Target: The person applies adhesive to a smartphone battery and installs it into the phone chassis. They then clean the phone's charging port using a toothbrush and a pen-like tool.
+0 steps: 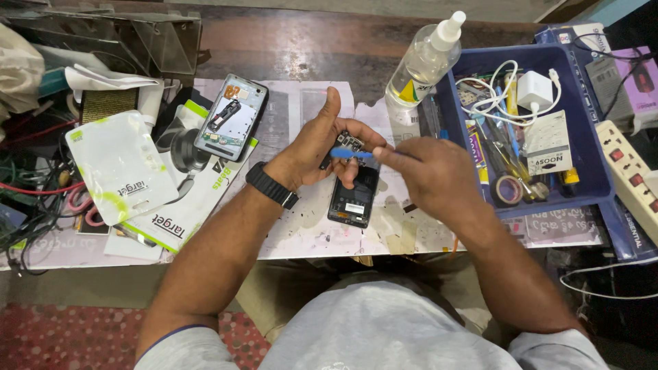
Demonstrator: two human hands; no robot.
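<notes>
My left hand (321, 147) holds a small dark circuit board (348, 143) between thumb and fingers above the table's middle. A black watch sits on that wrist. My right hand (428, 175) grips a thin blue tool (353, 154) whose tip rests on the board. Just below both hands an opened black phone body (353, 200) lies flat on the white paper mat (301, 226). Another opened phone (232, 116), insides showing, leans on a white product box (185, 185) to the left.
A blue tray (591, 164) of cables, a charger, tape and tools stands at right, with a clear squeeze bottle (426, 58) beside it. A white power strip (630, 175) lies far right. White pouches, tangled wires and a clear plastic stand crowd the left.
</notes>
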